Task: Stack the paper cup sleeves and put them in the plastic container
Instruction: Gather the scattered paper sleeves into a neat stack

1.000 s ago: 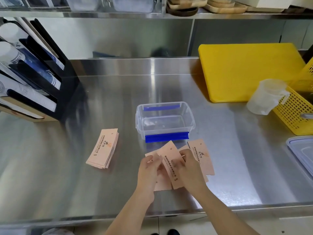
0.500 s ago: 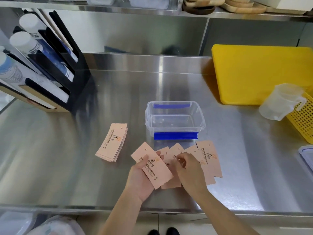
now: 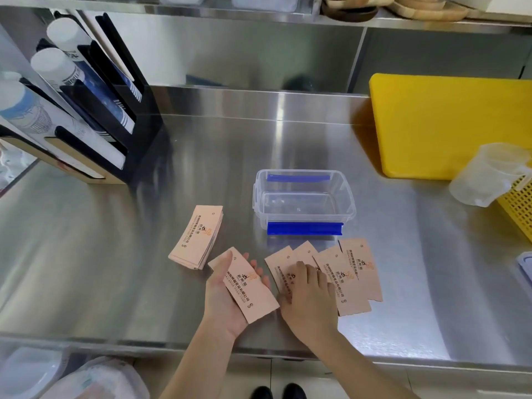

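Note:
A clear plastic container [image 3: 348, 197] with blue clips stands empty in the middle of the steel counter. Left of it lies a neat stack of pink paper cup sleeves [image 3: 198, 236]. My left hand [image 3: 223, 303] lies palm up and holds one flat sleeve [image 3: 249, 286] between thumb and fingers, just right of that stack. Several more sleeves [image 3: 349, 276] are fanned out on the counter in front of the container. My right hand [image 3: 309, 298] rests palm down on the left end of this fan, fingers pressing on a sleeve.
A black cup dispenser rack [image 3: 95, 116] fills the back left. A yellow cutting board [image 3: 449, 125] leans at the back right, with a clear measuring jug [image 3: 489, 177] and a yellow basket [image 3: 518, 208] beside it. A lid edge [image 3: 525, 269] shows at far right.
My left hand has lifted one sleeve off the fan and carried it left toward the stack. My right hand stays on the fanned sleeves. The camera has swung left.

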A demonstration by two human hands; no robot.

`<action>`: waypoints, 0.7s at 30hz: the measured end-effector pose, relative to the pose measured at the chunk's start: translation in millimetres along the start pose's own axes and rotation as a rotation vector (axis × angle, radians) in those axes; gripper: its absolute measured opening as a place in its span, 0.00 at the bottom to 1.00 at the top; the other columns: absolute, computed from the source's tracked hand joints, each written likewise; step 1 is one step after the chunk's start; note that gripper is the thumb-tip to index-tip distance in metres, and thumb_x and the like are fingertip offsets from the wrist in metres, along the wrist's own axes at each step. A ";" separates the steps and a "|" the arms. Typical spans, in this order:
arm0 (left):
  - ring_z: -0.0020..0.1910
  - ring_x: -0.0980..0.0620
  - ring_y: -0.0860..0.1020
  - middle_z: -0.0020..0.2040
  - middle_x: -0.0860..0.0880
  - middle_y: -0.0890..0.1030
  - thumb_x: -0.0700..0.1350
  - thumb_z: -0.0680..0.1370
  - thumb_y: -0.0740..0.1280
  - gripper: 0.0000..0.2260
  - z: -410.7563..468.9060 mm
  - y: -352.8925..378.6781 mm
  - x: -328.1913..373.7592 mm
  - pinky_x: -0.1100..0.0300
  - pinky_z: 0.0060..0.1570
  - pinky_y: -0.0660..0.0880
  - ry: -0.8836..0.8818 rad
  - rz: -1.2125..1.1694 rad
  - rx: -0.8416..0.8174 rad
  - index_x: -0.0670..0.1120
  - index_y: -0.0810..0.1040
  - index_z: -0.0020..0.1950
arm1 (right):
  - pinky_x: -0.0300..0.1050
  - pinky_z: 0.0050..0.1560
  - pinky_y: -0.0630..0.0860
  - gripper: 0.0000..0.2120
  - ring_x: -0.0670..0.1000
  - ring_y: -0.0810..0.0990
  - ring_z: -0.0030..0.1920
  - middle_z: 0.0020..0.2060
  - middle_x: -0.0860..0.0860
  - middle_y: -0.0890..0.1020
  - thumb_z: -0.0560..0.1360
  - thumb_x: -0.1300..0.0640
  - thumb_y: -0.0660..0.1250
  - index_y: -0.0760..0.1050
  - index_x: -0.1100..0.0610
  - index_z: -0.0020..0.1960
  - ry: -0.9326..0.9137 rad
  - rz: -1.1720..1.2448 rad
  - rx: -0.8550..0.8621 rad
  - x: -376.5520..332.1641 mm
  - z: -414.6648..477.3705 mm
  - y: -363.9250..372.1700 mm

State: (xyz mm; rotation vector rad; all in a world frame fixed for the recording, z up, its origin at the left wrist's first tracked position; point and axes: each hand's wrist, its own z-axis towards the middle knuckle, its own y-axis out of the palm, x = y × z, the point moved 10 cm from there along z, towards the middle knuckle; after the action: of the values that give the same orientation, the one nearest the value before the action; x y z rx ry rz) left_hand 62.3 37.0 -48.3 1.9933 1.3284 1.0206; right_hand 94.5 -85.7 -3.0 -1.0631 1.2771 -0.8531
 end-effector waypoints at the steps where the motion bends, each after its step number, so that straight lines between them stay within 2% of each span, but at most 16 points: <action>1: 0.37 0.47 0.80 0.41 0.44 0.81 0.51 0.59 0.76 0.25 0.5 0.0 1.0 0.51 0.38 0.78 0.010 0.006 0.016 0.43 0.78 0.52 | 0.49 0.62 0.65 0.25 0.55 0.68 0.62 0.63 0.53 0.72 0.73 0.46 0.60 0.59 0.54 0.65 0.013 0.007 -0.017 1.1 1.1 1.0; 5: 0.37 0.48 0.81 0.41 0.45 0.81 0.54 0.61 0.75 0.23 2.1 -0.7 6.3 0.51 0.41 0.78 0.071 -0.020 0.060 0.44 0.78 0.50 | 0.54 0.61 0.65 0.31 0.57 0.68 0.61 0.61 0.54 0.72 0.68 0.49 0.66 0.57 0.54 0.65 0.152 0.123 -0.056 14.8 8.9 -2.8; 7: 0.41 0.49 0.81 0.43 0.46 0.81 0.56 0.61 0.74 0.26 3.3 0.5 8.8 0.50 0.43 0.77 0.098 -0.007 0.077 0.44 0.76 0.53 | 0.55 0.59 0.69 0.29 0.56 0.71 0.58 0.58 0.54 0.74 0.65 0.52 0.68 0.60 0.53 0.62 0.234 0.334 -0.060 25.5 13.4 -7.6; 9: 0.49 0.48 0.80 0.51 0.44 0.80 0.59 0.62 0.72 0.32 5.1 4.1 4.2 0.48 0.49 0.77 0.079 0.026 0.068 0.42 0.75 0.59 | 0.58 0.52 0.77 0.26 0.54 0.76 0.52 0.53 0.51 0.75 0.62 0.53 0.69 0.64 0.51 0.57 0.249 0.631 -0.096 23.3 16.7 -10.3; 11: 0.57 0.44 0.78 0.58 0.42 0.79 0.62 0.63 0.70 0.36 4.3 17.1 -9.5 0.44 0.56 0.75 -0.006 0.069 -0.027 0.41 0.73 0.63 | 0.54 0.45 0.80 0.23 0.48 0.78 0.49 0.49 0.47 0.75 0.59 0.50 0.68 0.68 0.49 0.53 0.183 0.764 -0.132 9.2 17.2 -14.6; 12: 0.57 0.42 0.78 0.59 0.41 0.79 0.65 0.63 0.68 0.36 2.0 26.2 -17.8 0.43 0.55 0.75 -0.058 0.112 -0.099 0.43 0.74 0.63 | 0.47 0.44 0.79 0.22 0.44 0.76 0.49 0.48 0.44 0.75 0.59 0.48 0.68 0.69 0.47 0.51 0.123 0.756 -0.151 -0.7 15.3 -17.5; 14: 0.54 0.42 0.81 0.55 0.42 0.83 0.67 0.63 0.67 0.33 -0.9 37.0 -30.9 0.44 0.49 0.79 -0.122 0.175 -0.174 0.46 0.79 0.59 | 0.35 0.47 0.71 0.20 0.39 0.73 0.51 0.50 0.41 0.75 0.60 0.46 0.67 0.69 0.44 0.51 -0.011 0.710 -0.197 -20.7 9.5 -19.5; 15: 0.53 0.42 0.81 0.53 0.43 0.84 0.67 0.62 0.67 0.32 0.5 38.1 -34.2 0.45 0.46 0.79 -0.125 0.188 -0.179 0.46 0.80 0.57 | 0.35 0.51 0.69 0.21 0.38 0.71 0.53 0.54 0.41 0.74 0.61 0.46 0.66 0.69 0.44 0.53 -0.069 0.683 -0.230 -28.4 6.9 -17.6; 17: 0.52 0.43 0.82 0.52 0.43 0.84 0.62 0.63 0.69 0.28 5.0 39.2 -35.9 0.48 0.45 0.80 -0.096 0.185 -0.181 0.44 0.80 0.56 | 0.41 0.61 0.66 0.22 0.40 0.66 0.59 0.61 0.42 0.71 0.64 0.47 0.66 0.69 0.44 0.57 -0.143 0.648 -0.288 -35.4 4.1 -14.2; 19: 0.49 0.44 0.83 0.49 0.44 0.84 0.54 0.65 0.71 0.21 7.6 42.1 -34.9 0.48 0.45 0.80 -0.069 0.155 -0.185 0.43 0.80 0.52 | 0.44 0.64 0.65 0.20 0.42 0.67 0.61 0.61 0.41 0.72 0.66 0.46 0.66 0.71 0.45 0.57 -0.155 0.642 -0.289 -31.0 4.4 -15.5; 21: 0.48 0.44 0.83 0.47 0.43 0.84 0.50 0.68 0.69 0.15 9.9 45.9 -37.8 0.48 0.46 0.80 -0.088 0.158 -0.220 0.43 0.79 0.51 | 0.44 0.63 0.66 0.15 0.42 0.70 0.60 0.57 0.41 0.75 0.67 0.45 0.66 0.74 0.45 0.54 -0.152 0.667 -0.220 -24.0 4.9 -23.9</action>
State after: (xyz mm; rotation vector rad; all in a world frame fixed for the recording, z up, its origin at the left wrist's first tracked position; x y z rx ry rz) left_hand 85.8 -15.4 -30.1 1.9739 0.9795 1.0861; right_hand 97.9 -69.9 27.1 -0.7672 1.4864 -0.1272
